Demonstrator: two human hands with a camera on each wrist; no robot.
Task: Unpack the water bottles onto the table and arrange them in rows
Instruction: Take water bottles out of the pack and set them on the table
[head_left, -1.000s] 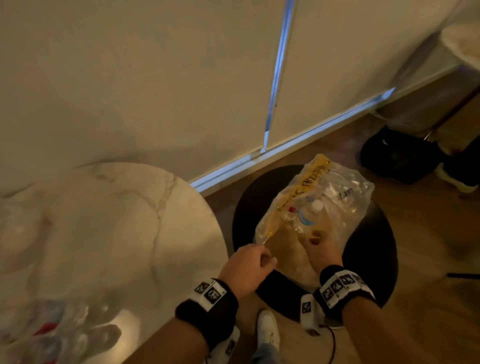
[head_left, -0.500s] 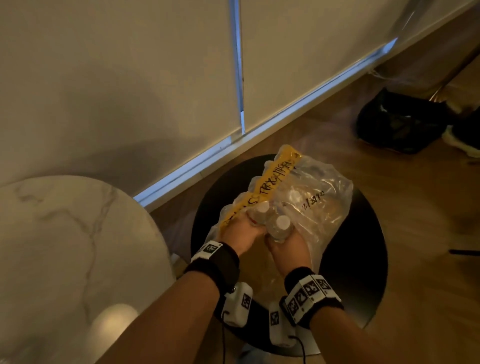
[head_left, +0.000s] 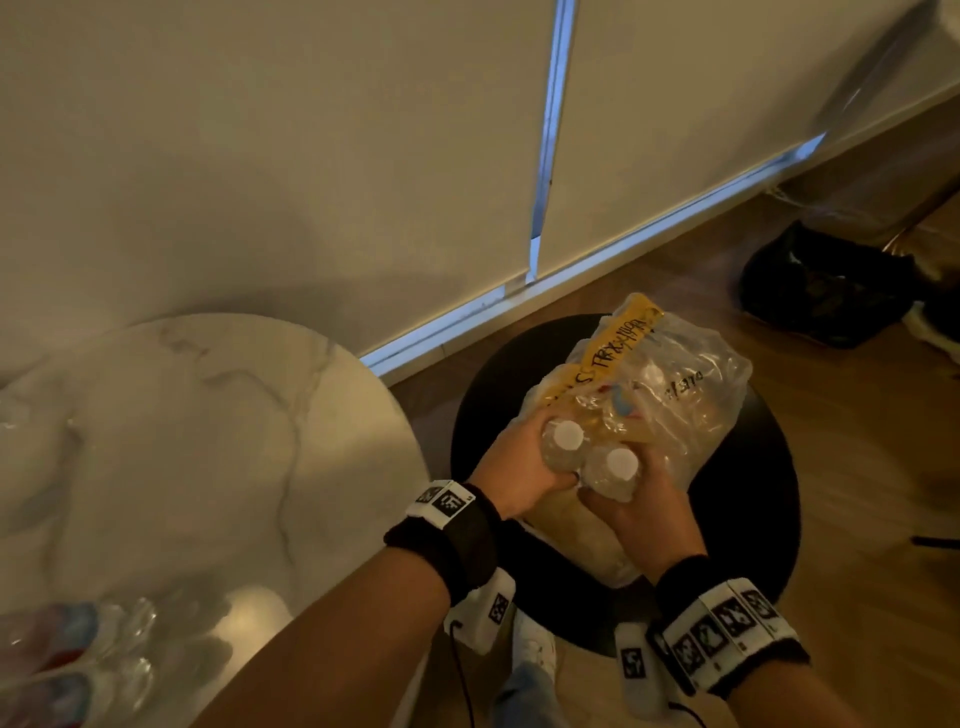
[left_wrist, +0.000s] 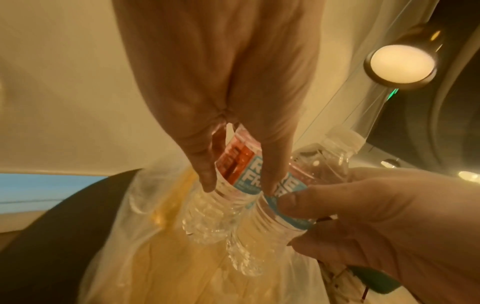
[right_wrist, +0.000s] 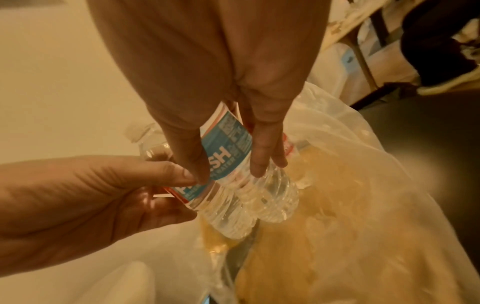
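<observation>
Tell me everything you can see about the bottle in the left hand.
The bottle in the left hand is small, of clear ribbed plastic, with a white screw cap and a blue, white and red paper label. It looks full of water. The left hand grips it around the label, cap up toward the head camera, above the plastic bag on the black stool. It lies side by side against the bottle in the right hand.

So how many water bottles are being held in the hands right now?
2: one clear plastic water bottle in the left hand, another in the right hand. More may hide inside the plastic bag.
</observation>
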